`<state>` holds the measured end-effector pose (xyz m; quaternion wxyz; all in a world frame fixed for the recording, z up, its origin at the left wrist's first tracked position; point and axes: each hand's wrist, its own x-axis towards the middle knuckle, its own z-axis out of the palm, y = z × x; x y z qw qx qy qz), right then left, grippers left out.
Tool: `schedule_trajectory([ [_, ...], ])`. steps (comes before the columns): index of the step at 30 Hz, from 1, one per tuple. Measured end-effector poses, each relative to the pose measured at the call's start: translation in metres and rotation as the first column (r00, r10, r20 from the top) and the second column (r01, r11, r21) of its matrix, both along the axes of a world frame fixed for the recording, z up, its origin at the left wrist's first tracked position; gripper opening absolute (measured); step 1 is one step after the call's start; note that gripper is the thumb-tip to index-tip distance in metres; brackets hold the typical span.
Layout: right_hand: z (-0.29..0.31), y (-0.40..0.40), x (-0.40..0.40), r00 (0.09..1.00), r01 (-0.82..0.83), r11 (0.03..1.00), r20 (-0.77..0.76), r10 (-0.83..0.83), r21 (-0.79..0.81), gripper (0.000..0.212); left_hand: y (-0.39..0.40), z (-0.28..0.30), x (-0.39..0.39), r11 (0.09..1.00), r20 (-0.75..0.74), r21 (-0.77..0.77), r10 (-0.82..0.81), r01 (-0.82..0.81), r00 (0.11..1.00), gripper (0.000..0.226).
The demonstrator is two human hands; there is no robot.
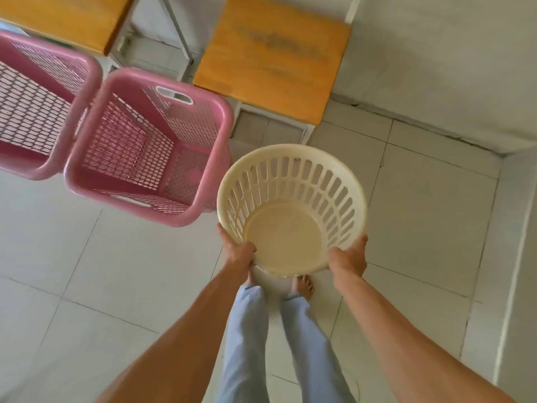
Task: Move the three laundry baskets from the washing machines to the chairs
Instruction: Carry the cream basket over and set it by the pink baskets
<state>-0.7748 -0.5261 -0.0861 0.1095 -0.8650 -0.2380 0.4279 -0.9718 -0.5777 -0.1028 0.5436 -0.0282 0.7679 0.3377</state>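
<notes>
A round cream laundry basket (290, 207) hangs in the air in front of me, empty, held by its near rim. My left hand (236, 253) grips the rim on the left and my right hand (348, 257) grips it on the right. Two empty pink mesh baskets stand to the left: one (151, 146) right beside the cream basket, the other (37, 106) at the left edge, partly cut off. What they rest on is hidden. A wooden chair seat (273, 56) lies beyond the cream basket, with nothing on it.
A second wooden seat (64, 16) shows at the top left, with metal chair legs (177, 30) between the two. A grey wall (450, 68) runs along the right, with a step at its corner. White floor tiles (87, 271) lie below; my bare feet stand under the basket.
</notes>
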Motion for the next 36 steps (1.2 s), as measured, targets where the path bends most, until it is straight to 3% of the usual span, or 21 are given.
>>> schedule_trajectory([
  [5, -0.069, 0.022, -0.01, 1.0, 0.005, 1.0, 0.017, -0.005, 0.007, 0.084, 0.022, -0.081, -0.015, 1.0, 0.027, 0.027, 0.009, -0.009, 1.0, 0.1],
  [13, -0.151, 0.036, -0.006, 1.0, -0.006, 0.999, 0.011, 0.005, 0.041, 0.089, 0.038, -0.156, -0.014, 0.996, 0.003, 0.088, 0.029, -0.029, 1.0, 0.1],
  [17, -0.172, 0.035, -0.002, 0.995, -0.093, 0.995, 0.035, 0.092, 0.033, 0.079, 0.03, -0.176, -0.009, 0.998, -0.072, 0.06, 0.033, -0.029, 0.997, 0.102],
  [21, -0.186, 0.026, -0.004, 0.973, -0.218, 0.975, 0.068, 0.221, -0.042, 0.093, 0.021, -0.196, -0.011, 1.0, -0.135, 0.011, -0.017, 0.019, 0.991, 0.102],
  [26, -0.203, 0.02, -0.009, 0.896, -0.418, 0.902, 0.112, 0.429, -0.11, 0.1, 0.021, -0.217, -0.04, 0.972, -0.184, -0.135, -0.215, 0.193, 0.959, 0.109],
  [30, -0.206, 0.023, -0.026, 0.834, -0.523, 0.847, 0.147, 0.531, -0.092, 0.095, 0.026, -0.224, -0.057, 0.928, -0.351, -0.21, -0.365, 0.307, 0.862, 0.114],
  [33, -0.208, 0.028, -0.033, 0.756, -0.617, 0.773, 0.162, 0.634, -0.146, 0.09, 0.029, -0.232, -0.063, 0.837, -0.464, -0.307, -0.547, 0.453, 0.696, 0.114],
  [36, -0.213, 0.039, -0.036, 0.665, -0.711, 0.687, 0.172, 0.727, -0.152, 0.088, 0.026, -0.236, -0.071, 0.746, -0.485, -0.361, -0.663, 0.56, 0.57, 0.108],
])
